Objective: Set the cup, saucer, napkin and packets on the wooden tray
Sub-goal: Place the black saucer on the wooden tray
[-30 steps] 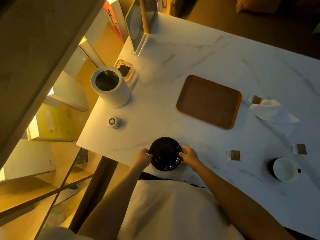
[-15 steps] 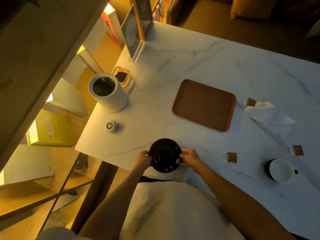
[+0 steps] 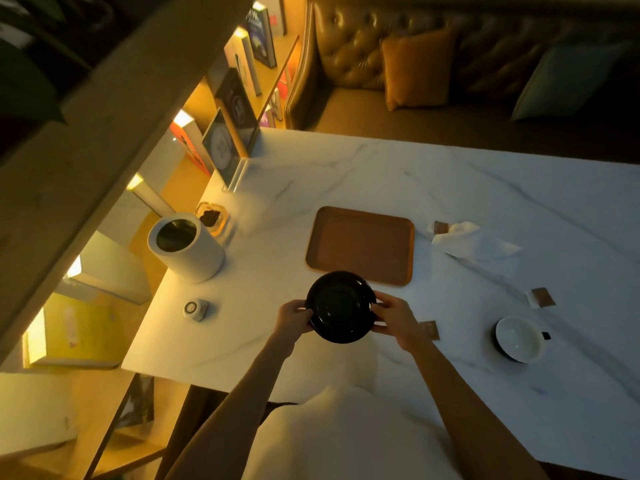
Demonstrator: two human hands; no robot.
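Observation:
A black saucer (image 3: 340,305) is held above the white marble table, just short of the near edge of the wooden tray (image 3: 360,244). My left hand (image 3: 293,317) grips its left rim and my right hand (image 3: 394,318) grips its right rim. The tray has nothing on it. A cup (image 3: 518,337), dark outside and white inside, stands at the right. A crumpled white napkin (image 3: 476,244) lies right of the tray. Brown packets lie by my right wrist (image 3: 429,330), beside the napkin (image 3: 440,227) and farther right (image 3: 541,296).
A white cylindrical canister (image 3: 185,247) stands at the table's left, with a small glass dish (image 3: 212,218) behind it and a small white round device (image 3: 195,309) in front. An acrylic sign holder (image 3: 230,150) stands at the far left corner. A leather sofa with cushions lies beyond.
Both hands have lifted the saucer from the table's near edge and carried it forward to the tray's near edge. The camera has tilted up, showing the sofa.

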